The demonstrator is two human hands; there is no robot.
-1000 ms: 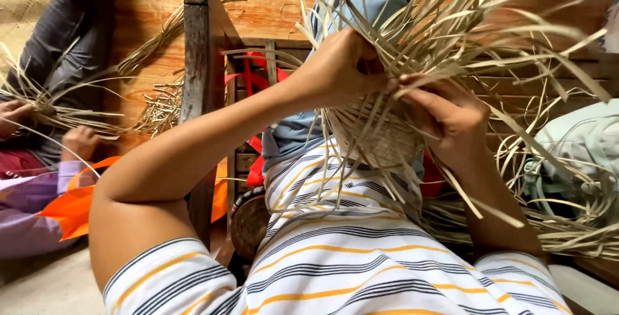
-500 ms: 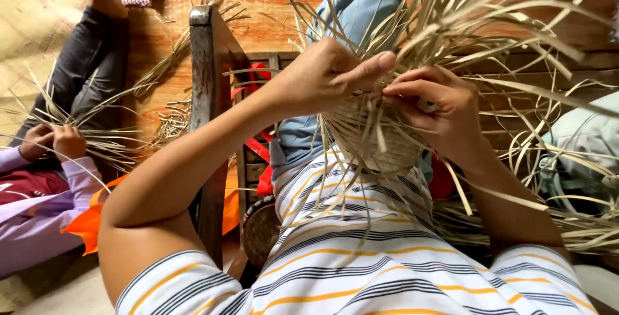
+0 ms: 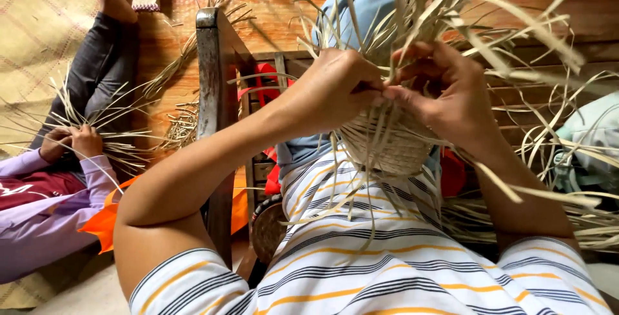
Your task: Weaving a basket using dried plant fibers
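Hands, two, bare, raised above the lap of a person in a white shirt with grey and orange stripes [image 3: 387, 270]. Left hand [image 3: 335, 89]: fingers curled narrow, pinching pale dried straw strips [image 3: 451, 5] at the upper edge of a small round half-woven straw basket [image 3: 390, 144]. Right hand [image 3: 445, 96]: fingers bent close, thumb and forefinger nipping strips where it meets the left hand; both grips touch at the basket's rim. Basket: sits directly below and between both hands, woven base toward the lap, long axis running up and away from the person, loose strips fanning outward above. Neither hand nearer; both on it. Dark wooden post [image 3: 216, 115]: upright, just left of the left forearm. Second person, at far left, in a lilac sleeve [image 3: 58, 225]: own hand [image 3: 84, 141] holding a separate straw bundle, well apart.
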